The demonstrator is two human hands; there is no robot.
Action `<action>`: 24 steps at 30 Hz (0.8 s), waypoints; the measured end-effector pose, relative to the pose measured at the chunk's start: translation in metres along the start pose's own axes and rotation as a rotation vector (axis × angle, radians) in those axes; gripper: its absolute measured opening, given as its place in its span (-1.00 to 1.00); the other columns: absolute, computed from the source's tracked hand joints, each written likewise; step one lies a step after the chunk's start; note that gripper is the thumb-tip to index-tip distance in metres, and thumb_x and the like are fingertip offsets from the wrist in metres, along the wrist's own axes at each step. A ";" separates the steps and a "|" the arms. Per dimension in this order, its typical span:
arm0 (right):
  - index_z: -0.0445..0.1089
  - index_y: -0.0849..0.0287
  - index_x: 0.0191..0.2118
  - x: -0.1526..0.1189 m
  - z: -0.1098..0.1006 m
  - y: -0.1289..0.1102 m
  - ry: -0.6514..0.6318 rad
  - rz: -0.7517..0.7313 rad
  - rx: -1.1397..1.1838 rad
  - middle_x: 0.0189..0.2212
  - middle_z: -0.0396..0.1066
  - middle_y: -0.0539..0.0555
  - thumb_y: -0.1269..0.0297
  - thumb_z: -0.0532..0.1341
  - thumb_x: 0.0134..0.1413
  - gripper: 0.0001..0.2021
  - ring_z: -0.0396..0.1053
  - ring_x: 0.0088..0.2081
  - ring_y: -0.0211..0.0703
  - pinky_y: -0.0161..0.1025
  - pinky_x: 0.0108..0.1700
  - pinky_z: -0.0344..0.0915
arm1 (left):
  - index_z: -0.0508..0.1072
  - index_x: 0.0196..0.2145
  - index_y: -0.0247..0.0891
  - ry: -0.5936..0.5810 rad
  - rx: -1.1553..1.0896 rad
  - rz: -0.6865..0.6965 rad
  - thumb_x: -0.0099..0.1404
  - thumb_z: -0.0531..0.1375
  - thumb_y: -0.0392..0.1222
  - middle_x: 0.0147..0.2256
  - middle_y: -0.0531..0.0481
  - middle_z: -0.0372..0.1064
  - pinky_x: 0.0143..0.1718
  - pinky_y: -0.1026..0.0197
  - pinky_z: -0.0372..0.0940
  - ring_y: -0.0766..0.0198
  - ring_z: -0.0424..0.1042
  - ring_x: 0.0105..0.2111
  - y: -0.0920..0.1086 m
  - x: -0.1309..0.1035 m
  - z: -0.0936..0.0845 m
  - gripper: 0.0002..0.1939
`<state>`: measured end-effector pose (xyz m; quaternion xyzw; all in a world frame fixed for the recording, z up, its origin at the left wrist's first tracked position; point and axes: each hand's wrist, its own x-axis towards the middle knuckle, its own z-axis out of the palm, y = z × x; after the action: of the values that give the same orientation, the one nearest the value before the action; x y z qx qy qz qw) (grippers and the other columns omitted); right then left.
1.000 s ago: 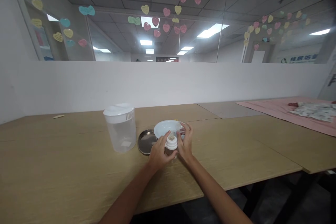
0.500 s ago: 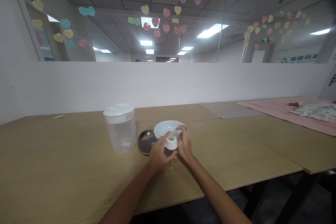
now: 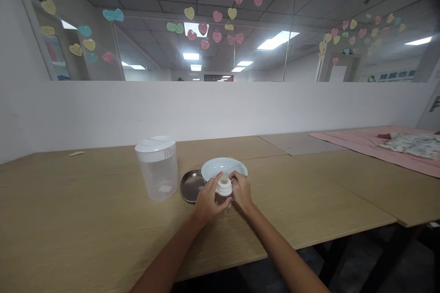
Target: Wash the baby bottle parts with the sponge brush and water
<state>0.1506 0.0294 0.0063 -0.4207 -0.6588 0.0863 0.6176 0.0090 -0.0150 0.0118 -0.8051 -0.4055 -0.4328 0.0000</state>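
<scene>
A small bottle with a white ringed collar [image 3: 224, 187] and a clear tip stands upright between my hands, near the middle of the wooden table. My left hand [image 3: 208, 200] is wrapped round its left side, thumb in front. At the bottle's right side is my right hand [image 3: 242, 192], its fingers bent and pressed together close to the collar; whatever they pinch is too small to make out. Just behind the bottle sits a white bowl [image 3: 220, 165], partly hidden by my hands. A dark metal tray [image 3: 191, 187] lies left of my left hand.
A tall translucent plastic bucket [image 3: 158, 174] with a white lid stands left of the tray. On the far right a pink cloth [image 3: 357, 144] carries a patterned fabric [image 3: 412, 145]. The table's front edge runs below my forearms. A white wall rises behind.
The fingers of my right hand, raised and spread over the bowl's rim before, have come down and closed in beside the bottle's collar. My left hand keeps its hold.
</scene>
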 end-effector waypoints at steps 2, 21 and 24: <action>0.23 0.13 -0.59 0.000 0.000 -0.002 0.015 -0.008 -0.005 -0.62 0.30 -0.04 0.43 -0.07 -0.11 -0.80 0.22 -0.50 -0.21 -0.28 -0.34 0.12 | 0.02 0.22 -0.24 0.004 0.001 0.007 0.11 0.21 -0.13 0.07 -0.19 0.23 0.05 0.03 0.23 0.03 0.25 0.06 -0.001 0.000 0.001 -0.24; 0.23 0.17 -0.28 -0.009 -0.005 -0.019 -0.082 -0.302 0.061 -0.36 0.28 0.05 0.15 0.16 0.01 -0.78 0.25 -0.30 -0.15 -0.19 -0.24 0.21 | -0.03 0.22 -0.31 0.007 0.051 0.048 0.08 0.15 -0.16 0.06 -0.25 0.24 -0.02 -0.03 0.22 -0.01 0.29 -0.01 -0.005 -0.001 0.002 -0.23; 0.25 0.17 -0.24 -0.011 -0.006 -0.019 -0.090 -0.290 0.114 -0.34 0.31 0.06 0.17 0.16 0.03 -0.79 0.27 -0.28 -0.14 -0.19 -0.22 0.24 | 0.00 0.21 -0.32 0.001 0.040 0.047 0.13 0.12 -0.14 0.01 -0.25 0.28 -0.03 -0.04 0.22 0.00 0.31 -0.04 -0.004 0.000 0.002 -0.29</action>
<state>0.1460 0.0079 0.0111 -0.2814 -0.7337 0.0523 0.6163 0.0078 -0.0120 0.0090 -0.8140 -0.3951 -0.4249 0.0266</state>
